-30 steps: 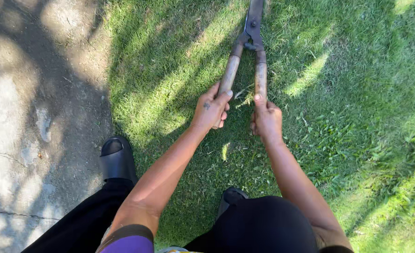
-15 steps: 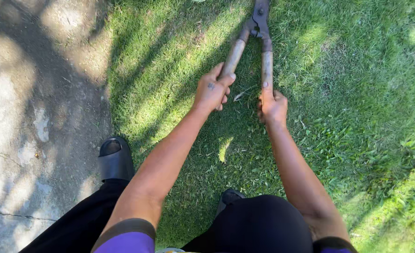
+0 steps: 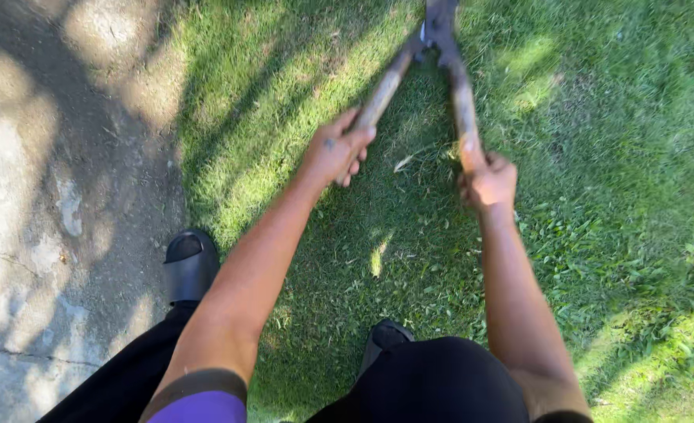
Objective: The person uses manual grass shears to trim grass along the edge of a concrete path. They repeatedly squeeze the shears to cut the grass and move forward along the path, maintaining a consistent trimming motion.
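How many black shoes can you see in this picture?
2. One black shoe stands at the edge of the pavement, beside the grass. The other black shoe is on the grass, partly hidden by the person's dark trousers.

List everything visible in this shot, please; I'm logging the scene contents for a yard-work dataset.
Hedge shears: one pair, wooden handles with dark metal at the pivot, upper middle, blade ends cut off by the top edge.
Grass: green lawn with patches of sun and shade, middle and right.
Paved ground: grey, dappled with shadow, left side.
Shoes: two, black; one at the edge of the paving, one on the grass.
Trousers: black, bottom edge.
Sleeve: purple with a dark band, bottom left.
Left hand: closed around the left handle.
Right hand: closed around the right handle.
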